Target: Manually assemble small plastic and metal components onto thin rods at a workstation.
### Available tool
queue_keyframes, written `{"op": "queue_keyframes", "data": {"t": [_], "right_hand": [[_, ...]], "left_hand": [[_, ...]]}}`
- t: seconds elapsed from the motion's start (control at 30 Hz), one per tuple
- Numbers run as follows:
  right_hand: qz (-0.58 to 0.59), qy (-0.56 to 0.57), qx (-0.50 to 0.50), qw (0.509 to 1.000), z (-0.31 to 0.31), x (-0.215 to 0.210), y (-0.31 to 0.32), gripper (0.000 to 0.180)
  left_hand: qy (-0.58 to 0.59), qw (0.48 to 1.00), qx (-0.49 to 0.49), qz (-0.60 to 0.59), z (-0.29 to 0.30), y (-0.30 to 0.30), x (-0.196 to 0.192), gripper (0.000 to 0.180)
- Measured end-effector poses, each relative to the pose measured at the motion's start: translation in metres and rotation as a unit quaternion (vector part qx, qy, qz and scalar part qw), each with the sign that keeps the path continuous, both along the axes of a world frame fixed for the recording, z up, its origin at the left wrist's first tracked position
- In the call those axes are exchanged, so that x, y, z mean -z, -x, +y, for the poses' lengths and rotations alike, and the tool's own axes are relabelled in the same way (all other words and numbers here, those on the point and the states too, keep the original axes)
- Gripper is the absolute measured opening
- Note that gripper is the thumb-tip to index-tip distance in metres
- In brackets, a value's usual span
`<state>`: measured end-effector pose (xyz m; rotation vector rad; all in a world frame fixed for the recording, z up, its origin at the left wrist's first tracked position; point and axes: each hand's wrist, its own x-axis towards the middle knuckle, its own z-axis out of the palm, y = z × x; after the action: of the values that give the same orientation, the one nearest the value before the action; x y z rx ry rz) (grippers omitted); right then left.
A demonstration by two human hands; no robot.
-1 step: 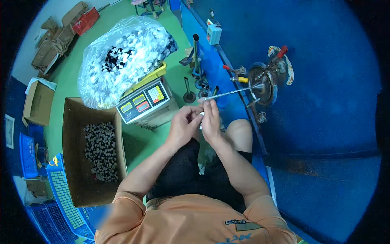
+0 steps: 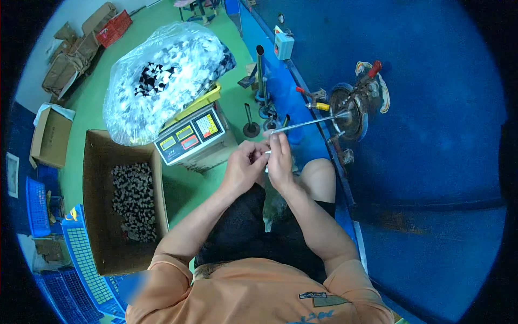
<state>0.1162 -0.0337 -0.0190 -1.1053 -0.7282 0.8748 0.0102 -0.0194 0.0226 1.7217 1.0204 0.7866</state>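
Note:
My two hands meet above my lap, in front of a blue bench [image 2: 431, 162]. My left hand [image 2: 244, 168] pinches a small white part [image 2: 267, 155] between its fingertips. Right beside it, my right hand [image 2: 281, 162] has its fingers raised at the near end of a long thin metal rod [image 2: 310, 123]. The rod runs up and to the right to a round metal spindle device [image 2: 350, 116] with a red-tipped lever on the bench edge. How the white part sits between the two hands is partly hidden.
A weighing scale [image 2: 189, 135] stands to my left, with a large clear bag of small parts [image 2: 162, 75] behind it. An open cardboard box [image 2: 97, 216] with small dark pieces sits on the green floor. Upright metal posts [image 2: 260, 70] and blue crates [image 2: 81, 254] are nearby.

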Motion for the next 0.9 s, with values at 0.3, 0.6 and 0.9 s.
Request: {"op": "queue_keyframes", "data": {"t": [0.3, 0.6, 0.9], "right_hand": [[-0.146, 0.036, -0.087, 0.985, -0.004, 0.007, -0.018, 0.02], [0.101, 0.035, -0.096, 0.99, -0.012, -0.008, -0.007, 0.019], [0.1, 0.047, -0.015, 0.994, -0.011, -0.003, -0.019, 0.022]], "left_hand": [[0.072, 0.995, -0.049, -0.052, 0.028, 0.007, 0.003, 0.011], [0.097, 0.968, -0.09, -0.214, 0.012, -0.014, 0.016, 0.013], [0.132, 0.978, -0.066, -0.146, 0.023, -0.008, 0.007, 0.014]]}}
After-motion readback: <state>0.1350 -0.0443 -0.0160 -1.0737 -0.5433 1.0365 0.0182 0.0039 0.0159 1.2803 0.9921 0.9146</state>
